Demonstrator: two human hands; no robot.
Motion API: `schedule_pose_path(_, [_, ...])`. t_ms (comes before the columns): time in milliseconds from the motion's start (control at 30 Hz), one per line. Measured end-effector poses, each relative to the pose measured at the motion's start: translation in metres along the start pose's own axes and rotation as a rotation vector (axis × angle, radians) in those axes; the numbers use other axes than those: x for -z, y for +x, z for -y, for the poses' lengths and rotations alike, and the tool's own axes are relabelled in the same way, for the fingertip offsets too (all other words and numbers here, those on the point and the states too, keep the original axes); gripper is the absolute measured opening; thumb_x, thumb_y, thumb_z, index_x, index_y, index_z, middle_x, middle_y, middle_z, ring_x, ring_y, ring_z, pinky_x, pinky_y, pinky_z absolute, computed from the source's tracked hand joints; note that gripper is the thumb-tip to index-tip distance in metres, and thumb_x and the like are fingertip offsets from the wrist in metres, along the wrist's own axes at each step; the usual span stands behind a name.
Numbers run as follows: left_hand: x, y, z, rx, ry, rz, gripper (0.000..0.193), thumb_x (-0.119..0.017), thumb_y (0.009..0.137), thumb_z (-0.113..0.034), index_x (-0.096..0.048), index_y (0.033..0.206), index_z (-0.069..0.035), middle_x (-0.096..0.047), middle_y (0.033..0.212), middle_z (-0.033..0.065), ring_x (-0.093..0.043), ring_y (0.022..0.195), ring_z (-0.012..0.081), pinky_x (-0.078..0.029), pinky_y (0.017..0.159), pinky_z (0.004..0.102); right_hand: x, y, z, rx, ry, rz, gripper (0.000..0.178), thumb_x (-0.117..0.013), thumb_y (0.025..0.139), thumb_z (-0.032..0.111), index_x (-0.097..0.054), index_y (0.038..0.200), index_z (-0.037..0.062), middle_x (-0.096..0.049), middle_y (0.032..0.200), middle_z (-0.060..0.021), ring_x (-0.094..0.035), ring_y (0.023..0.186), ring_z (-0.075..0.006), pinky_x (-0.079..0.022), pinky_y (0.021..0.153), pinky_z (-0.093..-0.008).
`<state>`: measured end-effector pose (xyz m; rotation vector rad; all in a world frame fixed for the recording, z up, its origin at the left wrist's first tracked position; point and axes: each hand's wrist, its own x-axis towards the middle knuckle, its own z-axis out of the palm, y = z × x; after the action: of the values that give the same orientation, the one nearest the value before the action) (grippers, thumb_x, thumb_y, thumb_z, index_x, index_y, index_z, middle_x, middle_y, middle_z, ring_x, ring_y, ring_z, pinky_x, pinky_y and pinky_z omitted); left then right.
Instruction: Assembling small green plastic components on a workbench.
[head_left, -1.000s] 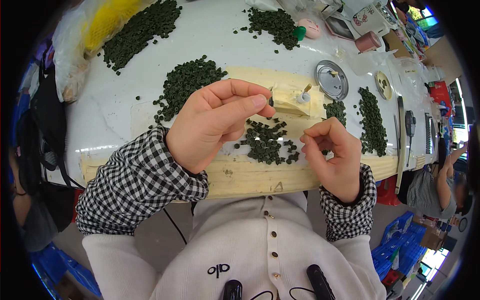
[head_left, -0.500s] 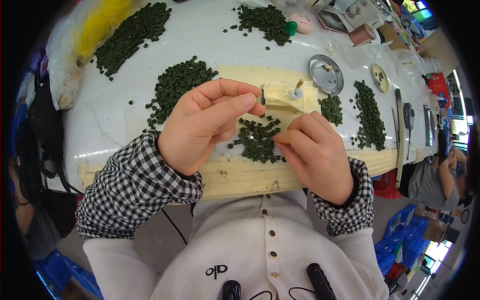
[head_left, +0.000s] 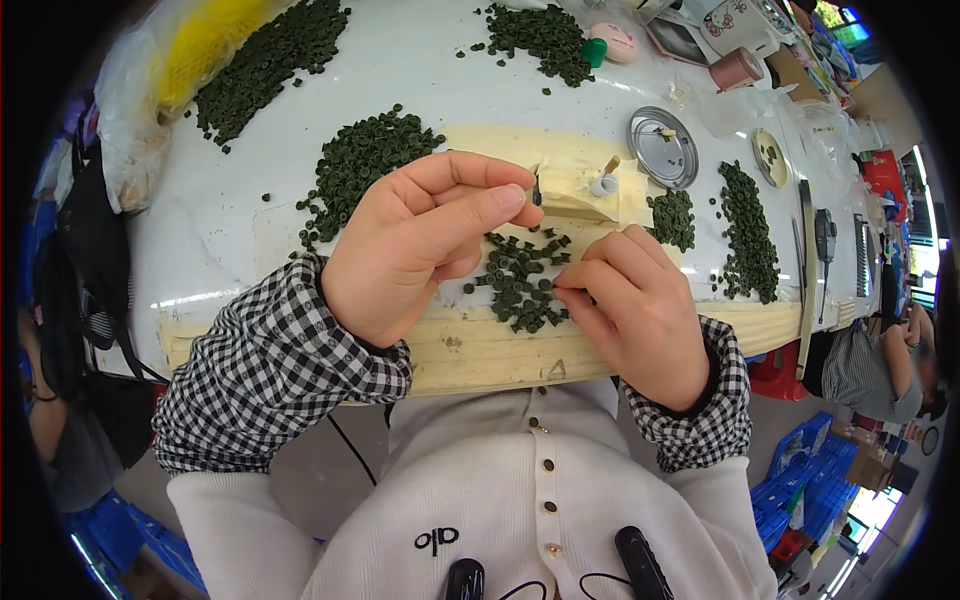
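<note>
My left hand (head_left: 405, 240) is raised beside the near pile, thumb and index finger pressed together at the left end of a small block wrapped in yellowish paper (head_left: 575, 192). A dark edge shows by those fingertips, but I cannot tell whether it is a held piece or part of the block. Thumb and forefinger of my right hand (head_left: 640, 315) are closed at the right edge of a small pile of dark green cup-like pieces (head_left: 520, 288). Whatever lies between them is too small to make out. On the block stands a short white tube (head_left: 603, 186) with a brown stick in it.
Larger heaps of green pieces lie at the left (head_left: 365, 165), far left (head_left: 270, 70) and right (head_left: 748, 235). Beyond the block are a round metal tin lid (head_left: 662, 150) and a pink bottle with a green cap (head_left: 615, 43). A wooden strip (head_left: 470, 350) edges the table.
The view has shifted slightly, moving the table items a little to the right in the picture. Pieces in the near pile lie somewhat differently. Both hands keep nearly the same pose.
</note>
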<state>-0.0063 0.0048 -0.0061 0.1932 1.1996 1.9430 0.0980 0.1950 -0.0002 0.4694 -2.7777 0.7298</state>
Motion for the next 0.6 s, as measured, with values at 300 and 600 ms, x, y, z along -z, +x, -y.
schedule_pose_path(300, [-0.001,-0.001,-0.001,0.008,-0.005,-0.007,0.02,-0.057,0.091,-0.011,-0.06,0.109,-0.003,-0.064,0.088,0.008,-0.027,0.05,-0.0006,-0.027,0.046,0.015,-0.001,0.001,0.006,-0.032,0.139,-0.025,0.014,-0.066,0.069,0.0,-0.058,0.08,0.0029,-0.056,0.081,-0.0089,-0.055,0.068,-0.0262,-0.048,0.061,-0.0347])
schedule_pose_path(600, [0.0,-0.001,-0.003,-0.022,-0.004,-0.043,0.021,-0.058,0.091,-0.013,-0.06,0.109,-0.003,-0.064,0.088,0.0053,-0.028,0.049,-0.0001,-0.028,0.046,0.016,-0.016,0.024,0.019,0.041,-0.121,0.112,0.012,-0.067,0.074,0.005,-0.057,0.082,0.005,-0.05,0.076,-0.0071,-0.056,0.066,-0.0241,-0.047,0.057,-0.0341])
